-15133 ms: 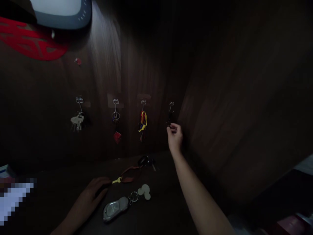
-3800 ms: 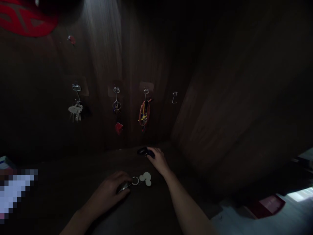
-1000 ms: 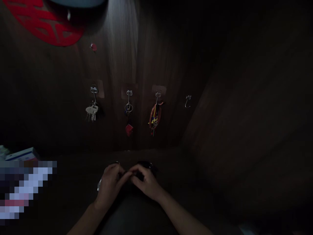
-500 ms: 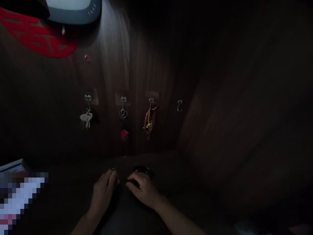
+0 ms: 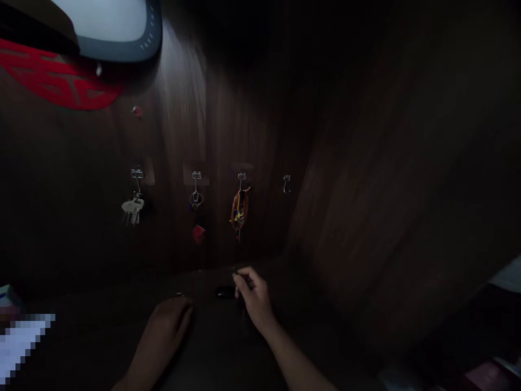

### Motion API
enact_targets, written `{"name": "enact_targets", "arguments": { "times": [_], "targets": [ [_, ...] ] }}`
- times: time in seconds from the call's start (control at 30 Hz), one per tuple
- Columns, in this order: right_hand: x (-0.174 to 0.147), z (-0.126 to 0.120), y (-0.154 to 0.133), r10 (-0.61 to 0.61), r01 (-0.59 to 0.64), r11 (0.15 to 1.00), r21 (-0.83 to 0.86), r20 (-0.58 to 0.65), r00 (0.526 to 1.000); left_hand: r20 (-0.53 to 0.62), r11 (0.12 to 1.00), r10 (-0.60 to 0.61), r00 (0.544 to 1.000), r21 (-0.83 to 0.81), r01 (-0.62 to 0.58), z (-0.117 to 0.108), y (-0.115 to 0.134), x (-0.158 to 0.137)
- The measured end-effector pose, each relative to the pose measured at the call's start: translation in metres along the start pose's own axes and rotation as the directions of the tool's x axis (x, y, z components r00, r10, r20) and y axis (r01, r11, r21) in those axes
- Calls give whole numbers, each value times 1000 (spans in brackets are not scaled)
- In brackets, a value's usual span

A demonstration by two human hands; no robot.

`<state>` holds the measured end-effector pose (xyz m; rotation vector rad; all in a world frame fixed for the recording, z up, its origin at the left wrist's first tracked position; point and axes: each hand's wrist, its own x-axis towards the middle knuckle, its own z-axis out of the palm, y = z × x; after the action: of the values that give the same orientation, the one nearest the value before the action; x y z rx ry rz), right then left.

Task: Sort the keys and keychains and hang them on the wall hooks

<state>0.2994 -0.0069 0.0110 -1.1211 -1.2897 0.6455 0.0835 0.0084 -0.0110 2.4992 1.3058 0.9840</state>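
Observation:
On the dark shelf, my left hand (image 5: 169,320) rests with curled fingers. A thin shiny metal edge (image 5: 179,294) shows just beyond its knuckles; what lies inside the fingers is hidden. Thumb and fingertips of my right hand (image 5: 253,296) are pinched together, slightly raised, around something small and dim that I cannot name. Just left of that hand lies a glossy black object (image 5: 225,292), its kind lost in the dark. Above, a bunch of keys (image 5: 133,209), a key ring with a red tag (image 5: 198,234) and a colourful cord loop (image 5: 239,212) hang from wall hooks.
A bare metal hook (image 5: 287,184) is on the wall at the right of the row. Caps (image 5: 118,27) hang at upper left before a red paper cutout (image 5: 69,89). A wooden side panel (image 5: 366,206) rises on the right. A small box (image 5: 8,300) stands far left.
My right hand has lifted and turned upward, still pinching, away from my left hand. My left hand has settled lower and flatter on the shelf. The view has shifted slightly.

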Motion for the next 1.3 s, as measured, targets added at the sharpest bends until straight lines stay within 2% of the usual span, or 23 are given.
{"name": "enact_targets", "arguments": {
  "times": [0.1, 0.23, 0.33, 0.43, 0.57, 0.8, 0.93, 1.1, 1.3],
  "targets": [
    [11, -14, 0, -19, 22, 1000, 23, -105, 994, 67, 997, 47, 997, 50, -50, 2, -2, 1],
    [31, -38, -7, -83, 81, 997, -16, -253, 964, 66, 994, 62, 996, 90, -68, 4, -4, 1],
    [53, -56, -21, -141, 127, 990, -64, -365, 920, 55, 992, 76, 996, 94, -81, 6, -7, 1],
    [80, -72, -36, -207, 190, 978, -84, -475, 855, 45, 994, 75, 996, 81, -79, 7, -6, 2],
    [113, -87, -51, -290, 250, 957, -148, -546, 786, 42, 995, 71, 997, 68, -73, 4, -3, 4],
    [151, -103, -57, -332, 277, 943, -185, -595, 732, 48, 994, 69, 996, 77, -73, 6, -7, 2],
    [162, -106, -54, -335, 269, 942, -201, -588, 736, 61, 994, 55, 997, 87, -60, 7, -8, 1],
    [169, -106, -46, -323, 246, 946, -210, -558, 764, 52, 994, 51, 997, 96, -56, 5, -7, 3],
    [168, -105, -28, -282, 211, 959, -192, -532, 799, 102, 997, 29, 994, 73, -36, 5, -5, 3]
  ]
}}
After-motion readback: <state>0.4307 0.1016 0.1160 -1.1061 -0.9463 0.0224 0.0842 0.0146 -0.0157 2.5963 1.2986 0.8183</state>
